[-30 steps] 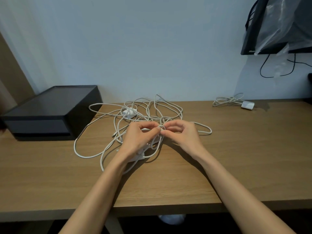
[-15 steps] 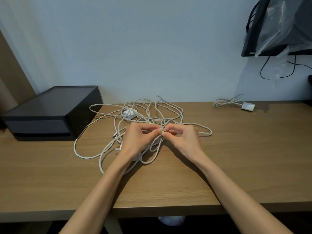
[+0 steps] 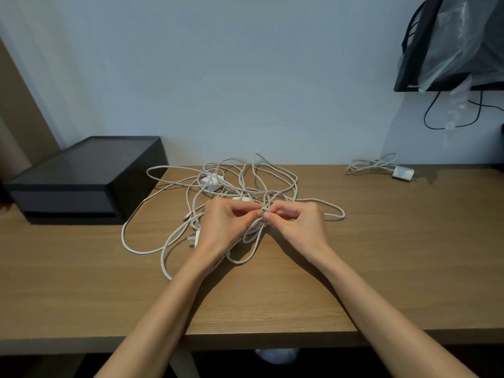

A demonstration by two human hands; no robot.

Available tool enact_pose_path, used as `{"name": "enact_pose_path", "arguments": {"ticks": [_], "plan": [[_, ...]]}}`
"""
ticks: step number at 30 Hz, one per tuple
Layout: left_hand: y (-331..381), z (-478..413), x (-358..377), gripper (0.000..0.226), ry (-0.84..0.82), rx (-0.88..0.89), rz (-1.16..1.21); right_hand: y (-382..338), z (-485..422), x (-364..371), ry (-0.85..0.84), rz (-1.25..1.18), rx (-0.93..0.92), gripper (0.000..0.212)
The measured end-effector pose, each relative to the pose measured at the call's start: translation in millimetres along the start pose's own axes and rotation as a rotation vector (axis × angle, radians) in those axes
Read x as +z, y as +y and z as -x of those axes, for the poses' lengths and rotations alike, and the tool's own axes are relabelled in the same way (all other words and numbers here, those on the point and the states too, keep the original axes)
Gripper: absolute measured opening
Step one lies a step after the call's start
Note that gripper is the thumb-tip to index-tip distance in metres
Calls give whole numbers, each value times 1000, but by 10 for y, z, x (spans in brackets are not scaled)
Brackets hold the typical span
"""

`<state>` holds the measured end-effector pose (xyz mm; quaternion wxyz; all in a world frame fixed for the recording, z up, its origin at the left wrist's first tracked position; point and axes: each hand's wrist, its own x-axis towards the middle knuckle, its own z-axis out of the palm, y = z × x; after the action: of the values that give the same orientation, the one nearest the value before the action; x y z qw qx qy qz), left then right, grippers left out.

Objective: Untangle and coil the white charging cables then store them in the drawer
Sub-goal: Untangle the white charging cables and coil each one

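Little had shifted in the last second; both hands stayed hunched over the same knot. The left hand and right hand each pinched a strand of the tangled white charging cables, fingertips meeting at the knot, while the mess sprawled across the middle of the light brown wooden desk. To my eye the job was barely begun: nothing in that heap was coiled, and the black box-shaped drawer unit at the left looked closed. One small white cable bundle with its plug lay well apart, far right, seemingly gathered already.
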<state>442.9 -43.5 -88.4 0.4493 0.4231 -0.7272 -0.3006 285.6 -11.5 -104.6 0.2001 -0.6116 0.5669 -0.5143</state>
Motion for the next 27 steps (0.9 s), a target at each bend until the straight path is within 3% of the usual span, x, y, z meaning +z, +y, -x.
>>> {"name": "enact_pose_path", "arguments": {"ticks": [19, 27], "plan": [[-39, -12, 14, 15, -26, 103, -117, 25, 33, 34, 63, 23, 30, 8], [-4, -18, -17, 16, -44, -75, 20, 22, -40, 28, 56, -155, 153, 9]]}}
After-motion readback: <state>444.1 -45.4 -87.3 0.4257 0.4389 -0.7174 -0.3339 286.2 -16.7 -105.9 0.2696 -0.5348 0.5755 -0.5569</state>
